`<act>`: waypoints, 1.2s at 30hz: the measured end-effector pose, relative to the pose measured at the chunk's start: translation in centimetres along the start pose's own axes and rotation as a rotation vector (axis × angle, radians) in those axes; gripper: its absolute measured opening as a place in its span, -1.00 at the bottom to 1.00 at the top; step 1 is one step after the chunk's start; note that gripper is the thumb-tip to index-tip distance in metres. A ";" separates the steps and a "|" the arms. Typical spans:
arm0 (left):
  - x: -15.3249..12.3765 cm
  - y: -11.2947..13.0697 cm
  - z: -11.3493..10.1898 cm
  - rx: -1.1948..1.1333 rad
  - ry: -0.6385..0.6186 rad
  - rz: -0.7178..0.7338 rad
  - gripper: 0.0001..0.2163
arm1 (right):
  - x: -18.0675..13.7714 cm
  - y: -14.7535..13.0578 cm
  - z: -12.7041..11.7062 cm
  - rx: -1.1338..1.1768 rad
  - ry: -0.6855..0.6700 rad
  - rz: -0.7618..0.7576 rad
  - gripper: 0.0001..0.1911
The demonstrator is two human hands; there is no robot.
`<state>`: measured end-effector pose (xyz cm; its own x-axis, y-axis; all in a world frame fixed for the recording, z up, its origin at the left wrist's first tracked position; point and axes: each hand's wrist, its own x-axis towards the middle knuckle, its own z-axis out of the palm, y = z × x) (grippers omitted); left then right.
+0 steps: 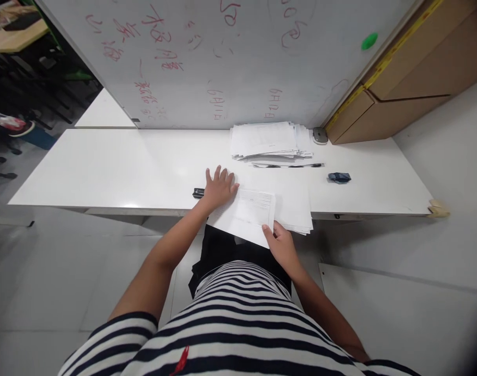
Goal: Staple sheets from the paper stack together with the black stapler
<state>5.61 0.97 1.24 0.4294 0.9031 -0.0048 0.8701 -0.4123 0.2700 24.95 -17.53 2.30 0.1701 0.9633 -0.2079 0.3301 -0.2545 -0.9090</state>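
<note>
A printed sheet of paper [246, 211] lies at the table's front edge, its near part jutting out past the edge. My right hand [279, 243] pinches its near right corner, thumb on top. My left hand [221, 188] rests with fingers spread over the far left part of the paper. Under and to the right of this sheet are more white sheets [295, 206], also overhanging the edge. Beside my left wrist sits a small black object [198, 193], perhaps a stapler, partly hidden by the arm.
A stack of papers [265, 141] stands against the whiteboard [183, 99]. Before it lies a thin black-and-white strip [287, 165], perhaps a pen. A dark blue object [339, 178] and a grey device [320, 136] are on the right of the white table [105, 167]. Cardboard boxes [364, 117] stand behind.
</note>
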 end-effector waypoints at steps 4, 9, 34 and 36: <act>0.1 0.1 0.5 0.028 -0.012 0.067 -0.51 | 0.3 0.9 0.5 -0.001 0.000 -0.006 -0.63; -0.1 0.0 -1.5 -0.123 -0.016 0.018 -0.44 | 0.2 1.4 1.3 -0.016 0.038 -0.004 -0.60; -2.2 -5.0 -1.9 -0.243 0.235 -0.392 -0.58 | -1.3 -1.8 -5.4 0.239 0.220 -0.012 -0.58; -2.3 -4.9 -2.0 -0.249 0.235 -0.390 -0.57 | -0.4 -0.8 -5.4 0.338 0.231 -0.004 -0.57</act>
<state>-0.15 1.19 1.82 -0.0059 0.9983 0.0584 0.8584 -0.0249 0.5124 29.61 -18.22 5.10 0.3862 0.9097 -0.1529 0.0143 -0.1716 -0.9851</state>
